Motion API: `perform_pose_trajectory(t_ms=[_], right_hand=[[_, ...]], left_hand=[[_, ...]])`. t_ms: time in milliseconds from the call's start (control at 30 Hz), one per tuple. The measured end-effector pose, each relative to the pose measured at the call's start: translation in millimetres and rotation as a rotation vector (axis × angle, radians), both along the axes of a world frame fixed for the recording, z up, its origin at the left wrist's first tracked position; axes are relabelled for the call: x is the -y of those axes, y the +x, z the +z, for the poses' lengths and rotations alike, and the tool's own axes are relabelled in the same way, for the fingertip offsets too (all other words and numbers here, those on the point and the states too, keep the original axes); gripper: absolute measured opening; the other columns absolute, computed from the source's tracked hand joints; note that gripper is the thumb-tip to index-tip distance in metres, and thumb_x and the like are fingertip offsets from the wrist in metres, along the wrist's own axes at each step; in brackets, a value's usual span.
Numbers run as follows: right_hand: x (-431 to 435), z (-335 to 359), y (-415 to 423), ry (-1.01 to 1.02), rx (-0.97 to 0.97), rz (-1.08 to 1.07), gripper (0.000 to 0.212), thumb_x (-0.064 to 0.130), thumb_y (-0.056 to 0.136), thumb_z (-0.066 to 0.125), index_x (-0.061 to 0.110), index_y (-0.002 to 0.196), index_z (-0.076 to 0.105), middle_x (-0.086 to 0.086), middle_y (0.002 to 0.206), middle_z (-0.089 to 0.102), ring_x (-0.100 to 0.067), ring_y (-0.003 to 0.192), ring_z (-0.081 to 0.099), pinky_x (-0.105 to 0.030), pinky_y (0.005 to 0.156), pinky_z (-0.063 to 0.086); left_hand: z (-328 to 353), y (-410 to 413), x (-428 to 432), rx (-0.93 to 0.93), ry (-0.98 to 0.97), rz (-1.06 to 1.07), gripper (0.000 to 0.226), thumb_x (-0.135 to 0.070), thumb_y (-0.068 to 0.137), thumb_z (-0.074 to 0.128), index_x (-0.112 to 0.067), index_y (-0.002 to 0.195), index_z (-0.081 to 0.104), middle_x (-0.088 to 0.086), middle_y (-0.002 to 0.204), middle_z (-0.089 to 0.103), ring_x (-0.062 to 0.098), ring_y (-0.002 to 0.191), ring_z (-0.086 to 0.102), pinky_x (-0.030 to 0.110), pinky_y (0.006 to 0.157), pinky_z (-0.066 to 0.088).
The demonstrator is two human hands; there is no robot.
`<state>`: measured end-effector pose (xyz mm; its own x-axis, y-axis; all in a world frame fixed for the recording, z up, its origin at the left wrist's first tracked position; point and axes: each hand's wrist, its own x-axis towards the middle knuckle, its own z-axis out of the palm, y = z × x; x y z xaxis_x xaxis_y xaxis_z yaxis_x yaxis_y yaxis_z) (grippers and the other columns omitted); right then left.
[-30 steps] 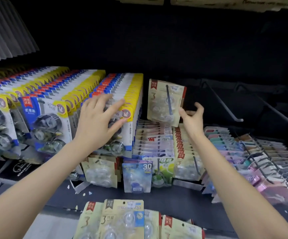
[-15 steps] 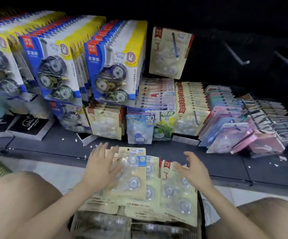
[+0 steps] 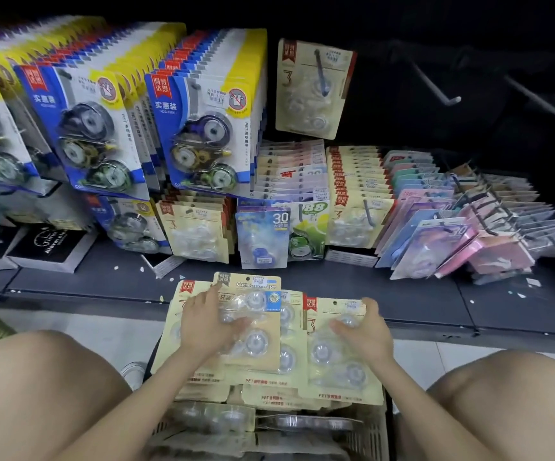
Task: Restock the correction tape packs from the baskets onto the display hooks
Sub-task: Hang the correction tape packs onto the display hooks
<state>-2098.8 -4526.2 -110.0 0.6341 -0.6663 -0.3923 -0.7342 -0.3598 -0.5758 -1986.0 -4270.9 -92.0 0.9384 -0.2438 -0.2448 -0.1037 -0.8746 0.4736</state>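
Observation:
A fanned pile of beige correction tape packs (image 3: 262,347) lies on top of the basket (image 3: 369,437) between my knees. My left hand (image 3: 207,324) rests on the top pack with "Correction tape" print, fingers loosely spread over its blister. My right hand (image 3: 364,331) grips the rightmost beige pack (image 3: 332,364) at its upper edge, thumb on the front and fingers curled over the top. One matching beige pack (image 3: 316,91) hangs alone on an upper display hook. Two bare hooks (image 3: 435,84) (image 3: 542,98) stick out to its right.
Full rows of blue-and-yellow tape packs (image 3: 202,128) fill the upper hooks on the left. Lower hooks carry beige, green, blue and pink packs (image 3: 429,241). Black boxes (image 3: 49,244) sit on the dark shelf (image 3: 369,294). My bare knees flank the basket.
Both hands came down from the upper hooks to the pile on the basket. My view tilted down. The right hand has now closed on the rightmost pack.

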Motion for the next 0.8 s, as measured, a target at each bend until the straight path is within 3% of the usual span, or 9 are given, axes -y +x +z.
perform_pose_trajectory(t_ms=[133,267,367,467,567,633,700,800], right_hand=[[3.0,14.2,2.9,-0.127,0.021,-0.039,0.084,0.046,0.076,0.080,0.021,0.142,0.035,-0.011,0.126,0.052,-0.032,0.110,0.058,-0.036,0.080,0.044],[6.0,33.8,5.5,-0.235,0.080,-0.005,0.079,0.040,0.078,0.079,0.023,0.143,0.037,-0.010,0.128,0.049,-0.032,0.107,0.059,-0.033,0.072,0.037],[5.5,47.2,6.8,-0.300,0.125,0.051,0.074,0.036,0.079,0.079,0.024,0.141,0.040,-0.009,0.128,0.050,-0.033,0.102,0.060,-0.032,0.069,0.037],[8.0,64.5,5.5,-0.319,0.249,0.039,0.072,0.031,0.077,0.081,0.023,0.138,0.044,-0.007,0.131,0.053,-0.033,0.105,0.060,-0.033,0.072,0.038],[13.0,77.7,10.1,-0.070,0.424,-0.084,0.071,0.027,0.074,0.085,0.029,0.133,0.046,0.006,0.125,0.059,-0.026,0.113,0.059,-0.034,0.087,0.044],[9.5,82.1,18.4,0.237,0.535,-0.161,0.070,0.018,0.070,0.087,0.031,0.126,0.048,0.009,0.115,0.065,-0.023,0.108,0.063,-0.045,0.096,0.050],[0.4,83.5,27.3,0.474,0.608,-0.187,0.068,0.002,0.071,0.084,0.024,0.124,0.048,0.001,0.109,0.067,-0.023,0.101,0.067,-0.047,0.094,0.054],[-20.2,84.7,39.7,0.586,0.637,-0.133,0.066,-0.005,0.074,0.080,0.022,0.124,0.046,0.002,0.106,0.067,-0.019,0.098,0.068,-0.037,0.086,0.056]], left_hand=[[0.0,3.7,6.5,0.100,-0.095,0.038,0.105,-0.049,0.063,0.088,-0.019,0.148,0.036,0.013,0.123,0.054,0.032,0.121,0.045,0.036,0.101,0.033],[10.7,2.6,13.0,0.038,-0.290,0.043,0.112,-0.024,0.062,0.093,-0.028,0.151,0.025,0.001,0.117,0.040,0.018,0.104,0.044,0.028,0.081,0.034],[15.2,3.5,12.7,-0.042,-0.325,0.051,0.107,-0.023,0.066,0.091,-0.029,0.150,0.026,-0.002,0.122,0.053,0.016,0.098,0.051,0.029,0.073,0.037],[18.0,2.7,12.2,-0.109,-0.456,0.145,0.106,-0.011,0.066,0.090,-0.026,0.150,0.027,-0.012,0.110,0.061,0.022,0.100,0.059,0.034,0.079,0.047],[18.7,1.5,10.2,-0.193,-0.654,0.274,0.112,-0.003,0.061,0.091,-0.027,0.150,0.027,-0.013,0.114,0.059,0.024,0.112,0.059,0.049,0.096,0.050],[18.9,1.6,9.8,-0.235,-0.769,0.323,0.108,-0.003,0.057,0.093,-0.031,0.143,0.035,-0.003,0.125,0.061,0.025,0.113,0.060,0.050,0.095,0.051],[19.7,1.5,11.2,-0.311,-0.930,0.376,0.094,0.007,0.060,0.088,-0.029,0.134,0.042,0.010,0.120,0.067,0.026,0.101,0.067,0.041,0.082,0.056],[33.0,-0.7,17.0,-0.414,-1.075,0.399,0.076,0.017,0.070,0.076,-0.019,0.129,0.046,0.017,0.110,0.071,0.017,0.074,0.070,0.022,0.057,0.051]])
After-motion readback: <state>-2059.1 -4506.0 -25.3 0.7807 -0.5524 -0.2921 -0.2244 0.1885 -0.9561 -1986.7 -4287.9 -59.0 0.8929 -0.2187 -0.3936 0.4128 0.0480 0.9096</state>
